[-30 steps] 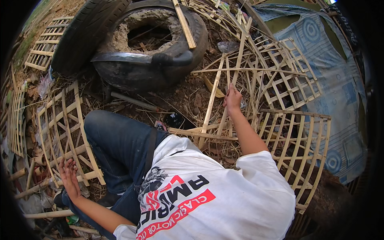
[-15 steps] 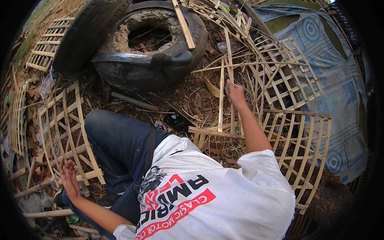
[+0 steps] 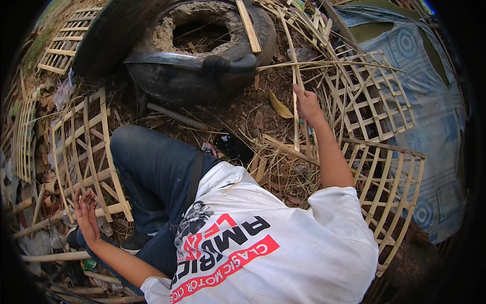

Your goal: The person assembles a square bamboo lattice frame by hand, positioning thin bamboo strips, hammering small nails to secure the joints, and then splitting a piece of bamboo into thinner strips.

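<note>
My right hand (image 3: pixel 308 105) is closed around thin bamboo strips (image 3: pixel 295 119) that stick out beyond both ends of the fist. They run up toward the tire and down to the straw-littered ground; exactly how many are in the grip is hard to tell. Another long strip (image 3: pixel 331 64) crosses them above the fist. Away to the left, my left hand (image 3: pixel 87 218) holds nothing, its fingers apart, beside a woven bamboo lattice panel (image 3: pixel 105 139). A machete (image 3: pixel 172 60) with a dark handle rests across the old tire (image 3: pixel 187 83).
Bamboo lattices (image 3: pixel 390 177) lie at the right, near a blue patterned cloth (image 3: pixel 435 147). A second tire (image 3: pixel 109 40) leans at the upper left. A split bamboo piece (image 3: pixel 249 25) lies on the tire, and a dark flat object (image 3: pixel 233 147) sits on the ground near my waist.
The view has shifted slightly. My right hand has moved a little farther away with the strips, and a bamboo piece on the ground below it now lies at a steeper slant.
</note>
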Motion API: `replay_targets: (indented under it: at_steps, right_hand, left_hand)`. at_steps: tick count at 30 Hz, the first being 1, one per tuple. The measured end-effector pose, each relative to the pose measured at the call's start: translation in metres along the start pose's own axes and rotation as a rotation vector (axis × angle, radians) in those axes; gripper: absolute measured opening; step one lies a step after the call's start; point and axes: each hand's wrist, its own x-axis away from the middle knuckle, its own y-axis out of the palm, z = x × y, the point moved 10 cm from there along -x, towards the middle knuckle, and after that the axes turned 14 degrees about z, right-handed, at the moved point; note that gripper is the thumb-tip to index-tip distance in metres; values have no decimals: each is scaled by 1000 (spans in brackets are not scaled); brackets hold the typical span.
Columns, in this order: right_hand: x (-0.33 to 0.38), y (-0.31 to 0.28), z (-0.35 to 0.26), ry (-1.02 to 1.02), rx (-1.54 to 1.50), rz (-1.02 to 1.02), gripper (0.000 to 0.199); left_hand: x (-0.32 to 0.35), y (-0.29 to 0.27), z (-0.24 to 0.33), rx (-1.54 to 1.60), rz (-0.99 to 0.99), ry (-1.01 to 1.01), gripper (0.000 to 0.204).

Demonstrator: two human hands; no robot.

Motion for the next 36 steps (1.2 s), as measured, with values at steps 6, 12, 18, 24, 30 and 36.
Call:
replay_targets:
  at_steps: [6,12,18,24,30,36]
  right_hand:
    - [1,-1,-11,30,13,-129,43]
    - [-13,-20,-26,-98,168,-45,35]
    - [-25,-46,-50,45,-255,29,26]
    - [-30,-8,-60,45,-238,96,36]
    - [-25,11,-38,106,-197,88,36]
    - [-17,51,-28,310,-515,-219,48]
  left_hand:
    - [4,-4,-2,-32,29,-7,56]
    - [3,-3,-7,-57,20,-11,58]
    - [1,18,-1,-128,-7,8,59]
    - [74,169,126,-379,-219,419,66]
    - [169,355,194,-526,-675,976,61]
    - [169,440,165,-1026,-468,1285,55]
